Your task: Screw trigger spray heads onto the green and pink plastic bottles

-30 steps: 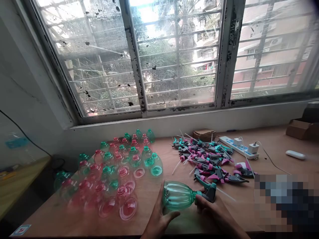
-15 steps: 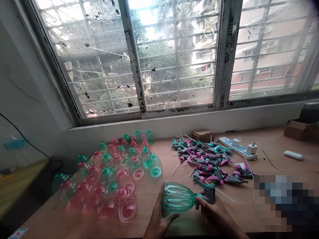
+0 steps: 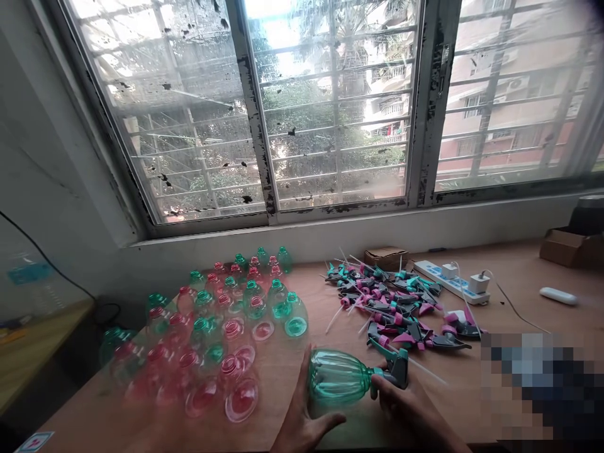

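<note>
A clear green plastic bottle (image 3: 337, 376) lies on its side just above the wooden table (image 3: 292, 358), near the front edge. My left hand (image 3: 302, 415) cups its base from below, thumb and fingers wrapped round it. A dark spray-trigger head (image 3: 395, 366) sits at the bottle's neck, and my right hand (image 3: 406, 406) grips it there. Both hands show only in part at the bottom of the picture.
Several empty green and pink bottles (image 3: 221, 321) stand crowded at the left. A heap of spray-trigger heads (image 3: 391, 302) with thin tubes lies at centre right. Behind it are a power strip (image 3: 453, 280), a small cardboard box (image 3: 387, 256), a white object (image 3: 558, 295) and a brown box (image 3: 569, 246). A barred window fills the background.
The bottle and both hands have stayed in nearly the same place; my right hand has shifted slightly on the trigger head. The view has barely moved.
</note>
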Demonstrator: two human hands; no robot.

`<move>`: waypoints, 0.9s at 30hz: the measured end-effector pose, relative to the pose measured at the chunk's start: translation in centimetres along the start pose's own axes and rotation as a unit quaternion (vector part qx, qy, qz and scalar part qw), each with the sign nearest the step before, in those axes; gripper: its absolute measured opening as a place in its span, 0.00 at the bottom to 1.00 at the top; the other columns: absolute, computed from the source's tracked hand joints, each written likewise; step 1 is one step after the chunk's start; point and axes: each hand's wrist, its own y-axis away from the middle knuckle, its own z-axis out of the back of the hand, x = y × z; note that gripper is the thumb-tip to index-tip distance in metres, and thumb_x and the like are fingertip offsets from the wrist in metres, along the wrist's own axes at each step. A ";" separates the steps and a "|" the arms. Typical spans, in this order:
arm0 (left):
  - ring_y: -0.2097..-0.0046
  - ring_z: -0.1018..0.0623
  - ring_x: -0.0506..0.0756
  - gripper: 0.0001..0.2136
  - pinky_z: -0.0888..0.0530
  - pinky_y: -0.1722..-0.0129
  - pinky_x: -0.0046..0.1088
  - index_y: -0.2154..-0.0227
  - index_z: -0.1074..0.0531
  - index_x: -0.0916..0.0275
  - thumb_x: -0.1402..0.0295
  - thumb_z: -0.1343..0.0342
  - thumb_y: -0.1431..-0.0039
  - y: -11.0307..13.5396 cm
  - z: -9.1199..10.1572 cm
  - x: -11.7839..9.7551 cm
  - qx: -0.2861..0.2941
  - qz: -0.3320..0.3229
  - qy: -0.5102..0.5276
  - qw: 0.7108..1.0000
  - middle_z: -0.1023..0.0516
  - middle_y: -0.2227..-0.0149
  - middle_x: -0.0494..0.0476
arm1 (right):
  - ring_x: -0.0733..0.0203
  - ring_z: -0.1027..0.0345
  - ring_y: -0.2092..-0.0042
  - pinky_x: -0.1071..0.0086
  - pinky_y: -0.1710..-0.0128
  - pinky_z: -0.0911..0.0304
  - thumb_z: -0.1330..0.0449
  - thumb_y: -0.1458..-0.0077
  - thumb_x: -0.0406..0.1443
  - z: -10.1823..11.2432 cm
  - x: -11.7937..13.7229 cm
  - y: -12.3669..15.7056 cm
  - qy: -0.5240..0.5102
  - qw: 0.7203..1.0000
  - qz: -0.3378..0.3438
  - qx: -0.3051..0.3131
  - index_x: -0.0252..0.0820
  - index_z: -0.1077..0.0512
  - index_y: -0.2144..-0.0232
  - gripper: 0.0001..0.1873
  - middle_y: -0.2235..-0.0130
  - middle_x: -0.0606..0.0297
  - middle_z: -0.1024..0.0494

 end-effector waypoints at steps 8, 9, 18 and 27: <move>0.32 0.41 0.69 0.50 0.45 0.33 0.49 0.32 0.52 0.53 0.58 0.29 0.53 -0.2 -0.1 -0.5 0.017 0.019 0.056 0.998 0.41 0.32 0.63 | 0.66 0.38 0.80 0.72 0.79 0.44 0.29 0.58 0.53 -0.1 0.3 -0.1 0.038 0.999 0.015 -0.006 0.41 0.29 0.68 0.25 0.79 0.69 0.24; 0.31 0.43 0.68 0.49 0.47 0.32 0.48 0.32 0.53 0.52 0.60 0.30 0.53 -0.1 -0.1 -0.4 0.014 0.017 0.041 0.999 0.43 0.31 0.61 | 0.66 0.39 0.81 0.73 0.80 0.45 0.30 0.57 0.53 -0.2 0.2 -0.1 0.028 0.999 0.014 -0.009 0.42 0.30 0.69 0.25 0.79 0.69 0.24; 0.31 0.42 0.69 0.46 0.48 0.32 0.49 0.32 0.52 0.57 0.55 0.34 0.48 0.0 0.3 -1.1 0.029 0.030 0.031 0.999 0.39 0.33 0.65 | 0.64 0.37 0.78 0.70 0.78 0.43 0.27 0.61 0.52 -0.5 1.0 0.4 0.029 1.000 -0.003 0.006 0.41 0.28 0.65 0.27 0.79 0.70 0.26; 0.29 0.51 0.66 0.49 0.51 0.31 0.46 0.31 0.58 0.51 0.60 0.32 0.49 0.2 0.1 -0.1 0.022 0.002 0.014 1.000 0.53 0.28 0.58 | 0.66 0.41 0.79 0.71 0.78 0.47 0.29 0.56 0.52 -0.3 0.5 0.3 -0.016 1.000 0.005 0.011 0.43 0.33 0.66 0.25 0.79 0.73 0.29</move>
